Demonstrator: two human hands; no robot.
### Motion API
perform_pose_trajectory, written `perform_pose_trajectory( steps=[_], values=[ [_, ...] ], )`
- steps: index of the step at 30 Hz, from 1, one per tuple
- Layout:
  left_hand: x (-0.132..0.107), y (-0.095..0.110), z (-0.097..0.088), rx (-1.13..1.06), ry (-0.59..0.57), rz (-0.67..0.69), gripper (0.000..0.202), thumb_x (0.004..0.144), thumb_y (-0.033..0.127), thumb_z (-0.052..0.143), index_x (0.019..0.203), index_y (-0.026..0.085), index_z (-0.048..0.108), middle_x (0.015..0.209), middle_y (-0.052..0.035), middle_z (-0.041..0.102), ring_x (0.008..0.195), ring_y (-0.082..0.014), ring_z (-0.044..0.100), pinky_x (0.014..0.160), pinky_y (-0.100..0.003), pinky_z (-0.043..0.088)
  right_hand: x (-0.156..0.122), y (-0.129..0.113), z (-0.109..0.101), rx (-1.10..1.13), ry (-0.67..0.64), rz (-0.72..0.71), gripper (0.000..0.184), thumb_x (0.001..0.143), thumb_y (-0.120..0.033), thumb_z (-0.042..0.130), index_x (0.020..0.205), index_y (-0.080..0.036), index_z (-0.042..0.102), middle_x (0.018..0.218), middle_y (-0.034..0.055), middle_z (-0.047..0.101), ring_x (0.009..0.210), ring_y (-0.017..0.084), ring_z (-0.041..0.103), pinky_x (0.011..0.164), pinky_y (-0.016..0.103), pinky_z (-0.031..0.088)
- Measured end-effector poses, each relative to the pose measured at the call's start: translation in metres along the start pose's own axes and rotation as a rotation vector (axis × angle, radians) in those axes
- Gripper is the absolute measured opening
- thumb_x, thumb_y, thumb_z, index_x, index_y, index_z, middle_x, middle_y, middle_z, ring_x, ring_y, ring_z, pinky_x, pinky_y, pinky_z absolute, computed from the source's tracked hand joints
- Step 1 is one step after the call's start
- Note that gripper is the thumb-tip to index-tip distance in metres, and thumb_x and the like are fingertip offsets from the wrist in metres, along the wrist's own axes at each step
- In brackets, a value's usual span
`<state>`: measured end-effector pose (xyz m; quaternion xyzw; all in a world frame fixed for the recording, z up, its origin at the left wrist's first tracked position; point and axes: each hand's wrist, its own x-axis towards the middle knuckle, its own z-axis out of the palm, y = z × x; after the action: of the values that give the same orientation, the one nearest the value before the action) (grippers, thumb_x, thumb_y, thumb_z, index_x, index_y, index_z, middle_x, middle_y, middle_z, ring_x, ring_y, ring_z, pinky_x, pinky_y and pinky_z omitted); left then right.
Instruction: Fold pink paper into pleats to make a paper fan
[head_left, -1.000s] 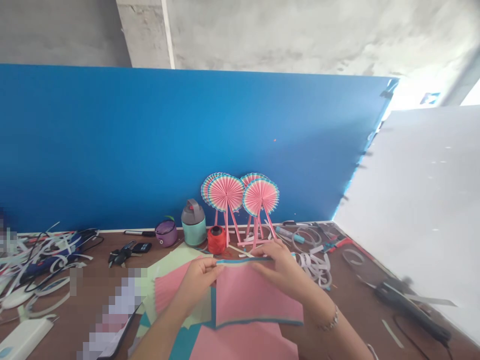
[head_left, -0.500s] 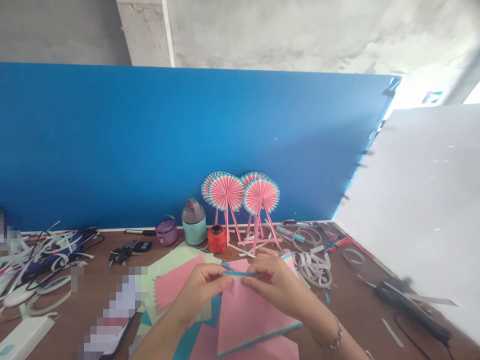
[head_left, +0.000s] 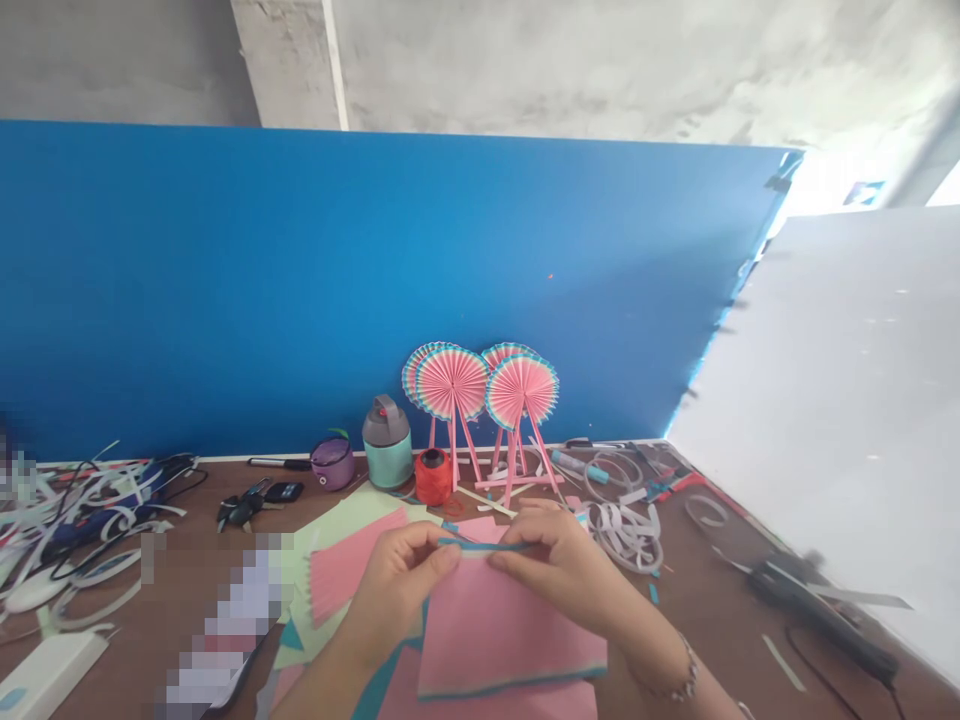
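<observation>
Pink sheet (head_left: 510,625) pinched at two spots, lower centre of the frame

Matte paper, this one, a broad four-sided panel with a blue band along its top and bottom, held over another pink page (head_left: 487,703). Left hand (head_left: 405,575) nips the upper edge between thumb and fingers; right hand (head_left: 551,550) pinches the same edge, just beside it. Further left, a ridged, pleated pink piece (head_left: 352,565) lies on pale green paper (head_left: 322,530). Mid-frame, round paper fans (head_left: 452,383) stand crisply creased, a red wound spool (head_left: 433,480) near them. Half a second ago the sheet's lower edge climbed steeply rightward; now it runs closer to level, lower-left corner raised!
</observation>
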<state>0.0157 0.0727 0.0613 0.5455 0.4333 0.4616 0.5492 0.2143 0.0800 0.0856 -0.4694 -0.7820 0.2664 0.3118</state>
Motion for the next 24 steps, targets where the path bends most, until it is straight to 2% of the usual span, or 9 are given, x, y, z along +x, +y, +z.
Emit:
perform_pose_trajectory(
  steps=[3, 6, 10, 14, 19, 24],
  values=[
    [0.001, 0.006, -0.006, -0.068, 0.018, -0.024, 0.033, 0.064, 0.046, 0.071, 0.058, 0.016, 0.06, 0.055, 0.0033, 0.048, 0.056, -0.0109, 0.04, 0.056, -0.023, 0.032, 0.001, 0.006, -0.009, 0.103, -0.055, 0.107, 0.027, 0.077, -0.037, 0.062, 0.058, -0.017, 0.064, 0.064, 0.0005, 0.055, 0.063, 0.013, 0.048, 0.058, 0.025, 0.038],
    [0.006, 0.006, -0.012, -0.186, -0.007, -0.108, 0.035, 0.064, 0.043, 0.074, 0.054, 0.016, 0.054, 0.053, 0.0046, 0.048, 0.052, -0.009, 0.041, 0.054, -0.022, 0.032, 0.004, 0.019, -0.018, 0.182, -0.123, 0.139, 0.031, 0.077, -0.04, 0.062, 0.056, -0.017, 0.064, 0.06, -0.0008, 0.052, 0.057, 0.011, 0.043, 0.054, 0.024, 0.035],
    [0.015, -0.003, -0.019, -0.357, 0.005, -0.225, 0.033, 0.066, 0.041, 0.074, 0.059, 0.016, 0.054, 0.053, 0.0037, 0.054, 0.049, -0.0092, 0.047, 0.052, -0.021, 0.033, 0.005, 0.035, -0.029, 0.341, -0.174, 0.251, 0.033, 0.074, -0.043, 0.065, 0.057, -0.015, 0.065, 0.057, -0.0005, 0.053, 0.054, 0.011, 0.043, 0.051, 0.023, 0.035],
    [0.02, -0.007, -0.022, -0.499, 0.059, -0.267, 0.028, 0.064, 0.038, 0.076, 0.069, 0.017, 0.058, 0.06, 0.0024, 0.062, 0.054, -0.0128, 0.057, 0.055, -0.024, 0.042, 0.005, 0.044, -0.034, 0.526, -0.212, 0.332, 0.033, 0.07, -0.047, 0.069, 0.063, -0.014, 0.068, 0.058, 0.0016, 0.058, 0.053, 0.012, 0.05, 0.051, 0.025, 0.038],
    [0.024, -0.008, -0.025, -0.541, 0.114, -0.258, 0.03, 0.062, 0.036, 0.079, 0.073, 0.017, 0.059, 0.057, 0.0036, 0.062, 0.053, -0.0131, 0.059, 0.056, -0.024, 0.045, 0.007, 0.056, -0.034, 0.514, -0.167, 0.346, 0.035, 0.066, -0.049, 0.072, 0.062, -0.014, 0.067, 0.057, 0.0026, 0.059, 0.054, 0.014, 0.05, 0.05, 0.027, 0.038],
    [0.033, -0.016, -0.034, -0.534, 0.167, -0.266, 0.031, 0.061, 0.037, 0.078, 0.071, 0.016, 0.057, 0.057, 0.0008, 0.065, 0.055, -0.017, 0.063, 0.053, -0.025, 0.045, 0.013, 0.07, -0.033, 0.469, -0.077, 0.351, 0.036, 0.067, -0.05, 0.07, 0.061, -0.015, 0.066, 0.055, 0.0005, 0.056, 0.054, 0.014, 0.049, 0.054, 0.028, 0.038]
  ],
)
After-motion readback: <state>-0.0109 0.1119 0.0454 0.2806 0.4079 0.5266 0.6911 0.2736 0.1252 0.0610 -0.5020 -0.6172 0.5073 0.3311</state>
